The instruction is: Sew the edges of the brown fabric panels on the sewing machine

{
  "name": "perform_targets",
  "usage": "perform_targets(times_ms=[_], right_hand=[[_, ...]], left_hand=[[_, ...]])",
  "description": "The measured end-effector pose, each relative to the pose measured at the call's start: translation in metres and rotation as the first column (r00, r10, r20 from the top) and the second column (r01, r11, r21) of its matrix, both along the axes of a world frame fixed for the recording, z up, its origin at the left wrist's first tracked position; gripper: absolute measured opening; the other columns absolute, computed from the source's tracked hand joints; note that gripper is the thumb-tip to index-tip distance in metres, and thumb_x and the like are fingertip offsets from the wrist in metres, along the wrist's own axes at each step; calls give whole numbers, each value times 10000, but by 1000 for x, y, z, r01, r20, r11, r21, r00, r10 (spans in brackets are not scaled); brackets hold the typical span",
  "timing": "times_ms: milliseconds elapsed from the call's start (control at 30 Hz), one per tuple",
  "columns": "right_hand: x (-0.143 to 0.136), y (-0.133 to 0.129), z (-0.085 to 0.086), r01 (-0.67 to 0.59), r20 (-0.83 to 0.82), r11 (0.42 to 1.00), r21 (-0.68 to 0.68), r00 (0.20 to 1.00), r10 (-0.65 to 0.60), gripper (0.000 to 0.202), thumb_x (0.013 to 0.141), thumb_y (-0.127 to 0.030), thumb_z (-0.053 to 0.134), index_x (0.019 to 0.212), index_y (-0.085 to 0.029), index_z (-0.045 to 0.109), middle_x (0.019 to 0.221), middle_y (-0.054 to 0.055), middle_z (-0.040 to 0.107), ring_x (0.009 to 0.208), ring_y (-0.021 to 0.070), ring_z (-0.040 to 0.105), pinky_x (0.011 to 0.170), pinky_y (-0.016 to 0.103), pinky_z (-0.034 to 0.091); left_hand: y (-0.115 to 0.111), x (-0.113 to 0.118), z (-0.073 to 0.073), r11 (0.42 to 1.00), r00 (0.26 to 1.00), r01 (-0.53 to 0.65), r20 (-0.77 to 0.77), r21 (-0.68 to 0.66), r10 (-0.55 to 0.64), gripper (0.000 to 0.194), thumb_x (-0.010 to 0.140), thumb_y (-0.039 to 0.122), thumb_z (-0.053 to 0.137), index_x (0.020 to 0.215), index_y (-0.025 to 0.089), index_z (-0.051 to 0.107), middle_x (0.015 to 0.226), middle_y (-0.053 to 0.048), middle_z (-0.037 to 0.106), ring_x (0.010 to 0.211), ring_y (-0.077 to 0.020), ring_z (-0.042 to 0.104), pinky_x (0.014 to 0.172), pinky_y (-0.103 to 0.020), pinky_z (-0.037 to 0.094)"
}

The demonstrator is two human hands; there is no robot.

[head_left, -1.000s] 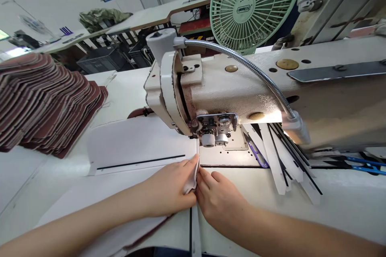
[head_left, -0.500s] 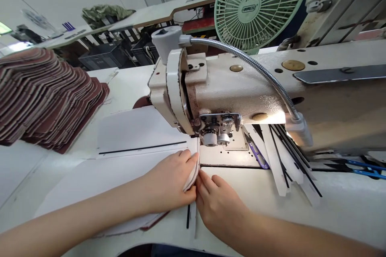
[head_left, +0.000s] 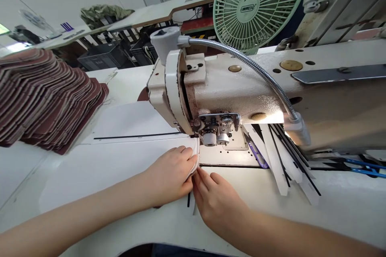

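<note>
A large white panel (head_left: 120, 164) with a black strip (head_left: 138, 135) across it lies under the head of the sewing machine (head_left: 181, 92). My left hand (head_left: 171, 172) rests on its right end, fingers curled over the rounded, layered edge. Just below the needle area, my right hand (head_left: 214, 192) pinches the same edge between thumb and fingertips. Both hands nearly touch each other there. The needle and presser foot are hidden behind the machine head. Below the hands, a narrow white strip with a black line (head_left: 189, 200) hangs toward the table's front.
A tall stack of brown panels (head_left: 45, 100) stands at the left. Purple thread snips (head_left: 257, 152), loose white and black strips (head_left: 282, 168) and blue-handled scissors (head_left: 362, 166) lie right of the needle area. A green fan (head_left: 256, 8) stands behind the machine.
The white panel has slid away from me under the machine head, its black strip now reaching beneath it. Both hands stay at the edge, shifted slightly left; less of the strip below them shows.
</note>
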State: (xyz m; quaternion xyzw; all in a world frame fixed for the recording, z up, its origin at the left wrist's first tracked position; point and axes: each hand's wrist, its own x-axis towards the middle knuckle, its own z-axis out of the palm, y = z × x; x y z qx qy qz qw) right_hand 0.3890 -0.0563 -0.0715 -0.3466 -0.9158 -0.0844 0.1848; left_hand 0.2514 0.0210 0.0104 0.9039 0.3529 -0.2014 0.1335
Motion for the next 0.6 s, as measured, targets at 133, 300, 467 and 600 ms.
perform_targets(times_ms=[133, 300, 467, 600], right_hand=[[-2, 0, 4, -42, 37, 999, 0, 998, 42, 316, 732, -60, 524, 983, 19, 700, 1002, 251, 694, 892, 323, 622, 576, 356, 403], [-2, 12, 7, -57, 84, 998, -30, 995, 59, 205, 701, -49, 553, 819, -56, 720, 799, 185, 709, 678, 240, 588, 521, 329, 384], [2, 21, 0, -3, 72, 1000, -2, 997, 4, 241, 744, -42, 517, 879, -54, 716, 947, 206, 713, 771, 252, 614, 534, 323, 421], [4, 25, -4, 7, 63, 1000, 28, 998, -9, 278, 765, -35, 501, 948, -32, 711, 1004, 216, 706, 831, 258, 620, 533, 311, 430]], left_hand=[[6, 5, -1, 998, 999, 29, -39, 52, -27, 229, 819, 153, 472, 1004, 117, 603, 1000, -113, 599, 934, -263, 546, 831, -398, 484], [11, 6, 0, 995, 994, 56, -101, 83, -47, 276, 790, 149, 480, 1040, 108, 587, 999, -123, 605, 939, -270, 556, 824, -391, 482], [15, 5, 11, 993, 978, 118, -176, 21, -112, 342, 737, 127, 523, 1076, 118, 565, 1001, -113, 620, 873, -268, 599, 769, -399, 489], [19, 13, 11, 998, 957, 57, -286, 36, -45, 271, 805, 95, 475, 1056, 133, 569, 941, -96, 641, 796, -259, 637, 672, -361, 489]])
